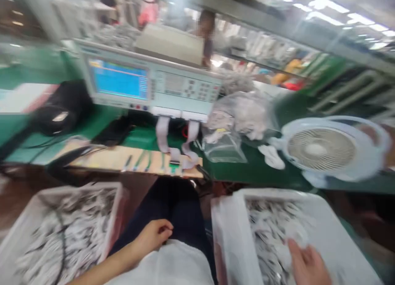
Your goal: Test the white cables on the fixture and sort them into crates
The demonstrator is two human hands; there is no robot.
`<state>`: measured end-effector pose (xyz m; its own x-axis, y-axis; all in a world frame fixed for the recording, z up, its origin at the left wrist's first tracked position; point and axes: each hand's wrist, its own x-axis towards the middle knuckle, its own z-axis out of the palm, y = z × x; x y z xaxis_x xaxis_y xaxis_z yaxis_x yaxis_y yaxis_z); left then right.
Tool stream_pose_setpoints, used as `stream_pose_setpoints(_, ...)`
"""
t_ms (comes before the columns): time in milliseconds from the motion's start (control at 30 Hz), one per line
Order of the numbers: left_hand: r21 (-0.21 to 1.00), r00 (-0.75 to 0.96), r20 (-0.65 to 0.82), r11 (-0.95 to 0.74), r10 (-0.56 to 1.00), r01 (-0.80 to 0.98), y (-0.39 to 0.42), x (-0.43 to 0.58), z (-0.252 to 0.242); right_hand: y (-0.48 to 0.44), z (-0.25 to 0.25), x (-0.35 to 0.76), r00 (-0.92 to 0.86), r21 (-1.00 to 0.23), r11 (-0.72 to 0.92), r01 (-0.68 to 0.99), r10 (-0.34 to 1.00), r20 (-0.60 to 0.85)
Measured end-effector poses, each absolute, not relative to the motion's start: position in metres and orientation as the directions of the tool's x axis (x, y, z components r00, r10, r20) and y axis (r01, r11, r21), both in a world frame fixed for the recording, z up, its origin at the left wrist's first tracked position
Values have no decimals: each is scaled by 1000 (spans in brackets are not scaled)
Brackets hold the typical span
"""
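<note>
My left hand [156, 234] rests over my lap with its fingers curled in, and nothing shows between them. Over the right-hand bin [335, 223] is my right hand [308, 262], blurred, its thumb and fingers drawn together at a pale, looped white cable [298, 234]. Below it lie many white cable bundles [268, 235]. Ahead on the bench, a wooden strip [108, 159] carries small green connector boards. Two flat grey ribbon cables [162, 132] run down to it from a bench tester [182, 89] with a lit blue screen.
A second white bin [119, 194] full of cables stands at my left. On the green bench are a clear plastic bag [224, 147] of white parts, a coiled white cable [271, 156], a pale blue fan [321, 149] and a black phone-like object [111, 130]. Another person [206, 29] is behind the tester.
</note>
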<state>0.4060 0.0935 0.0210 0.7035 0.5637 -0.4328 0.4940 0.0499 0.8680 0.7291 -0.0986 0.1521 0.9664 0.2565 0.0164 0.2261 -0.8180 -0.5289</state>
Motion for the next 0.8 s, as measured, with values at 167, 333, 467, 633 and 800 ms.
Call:
stream_pose_setpoints(167,868,841,-336,486,423,102,109,423,97,3,172,619,403,-919,-388,-66,832,-380)
stream_pose_setpoints(333,684,726,-337,686,600,-249,114,429,127,63,149,540,223,-952,-164,259,969,-107)
stream_pose_setpoints(467,608,592,-396,684,702,-403,130,411,111,75,129,545,215,-841,-110,530,976,8)
stream_pose_setpoints(633,427,439,-538,681,720,-594,135,413,91,74,112,545,116,-966,-180,184,980,-161)
stream_pose_setpoints(800,466,523,-547,757,654,-459,129,416,98,66,113,550,342,-982,-187,-12,923,-180)
